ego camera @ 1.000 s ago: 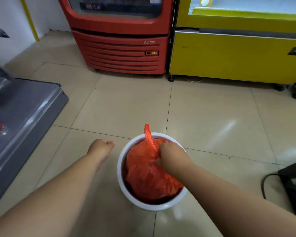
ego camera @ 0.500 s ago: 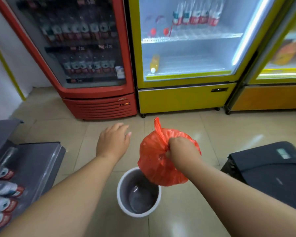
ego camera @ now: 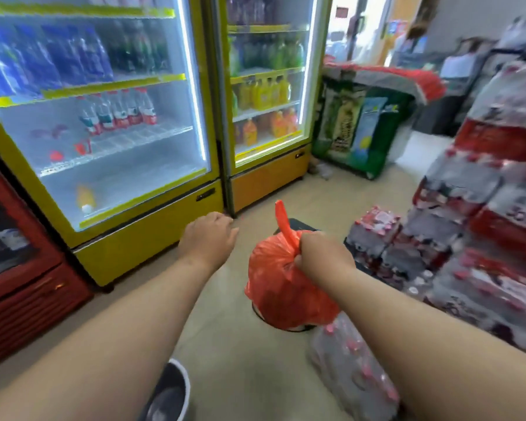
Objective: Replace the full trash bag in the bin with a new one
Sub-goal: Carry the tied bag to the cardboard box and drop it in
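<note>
Since half a second ago, the full orange plastic trash bag is travelling clear of the white round bin, now at bottom centre. Right hand is clamping its knotted neck mid-frame; left hand is hanging loosely curled, empty. Keeping the neck pinched should prevent spills.

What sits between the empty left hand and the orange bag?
Only bare floor tile shows between the left hand and the orange bag, in the head view.

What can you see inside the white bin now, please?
The white bin holds no bag; only its bare grey inner wall shows. The left forearm covers its near side. The orange trash bag hangs from the right hand.
</note>
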Motion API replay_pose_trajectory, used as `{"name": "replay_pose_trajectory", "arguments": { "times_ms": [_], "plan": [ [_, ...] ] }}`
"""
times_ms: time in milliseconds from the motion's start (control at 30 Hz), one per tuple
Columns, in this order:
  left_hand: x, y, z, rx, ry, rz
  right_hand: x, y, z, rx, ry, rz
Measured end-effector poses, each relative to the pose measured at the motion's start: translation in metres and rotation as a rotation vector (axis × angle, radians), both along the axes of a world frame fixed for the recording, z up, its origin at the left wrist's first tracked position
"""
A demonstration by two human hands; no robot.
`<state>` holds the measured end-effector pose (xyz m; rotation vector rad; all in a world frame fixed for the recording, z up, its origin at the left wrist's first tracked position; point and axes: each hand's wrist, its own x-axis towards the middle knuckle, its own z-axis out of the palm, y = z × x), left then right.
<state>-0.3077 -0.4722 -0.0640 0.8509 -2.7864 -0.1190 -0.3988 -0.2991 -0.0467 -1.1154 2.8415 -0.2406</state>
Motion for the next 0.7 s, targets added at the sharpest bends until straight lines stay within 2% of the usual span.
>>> {"name": "replay_pose_trajectory", "arguments": {
  "times_ms": [333,500,700],
  "plan": [
    [-0.11,0.266,0.016,-0.027,-0.048,-0.555,-0.026,0.292,0.001,-0.029,-0.04,-0.6],
    [-0.134,0.446,0.006,-0.038,-0.098,-0.812,-0.001,0.466,-0.001,-0.046,-0.039,-0.84],
    [-0.125,0.702,-0.011,-0.059,-0.12,-1.135,0.066,0.703,-0.003,-0.02,-0.062,-1.152]
  ]
}}
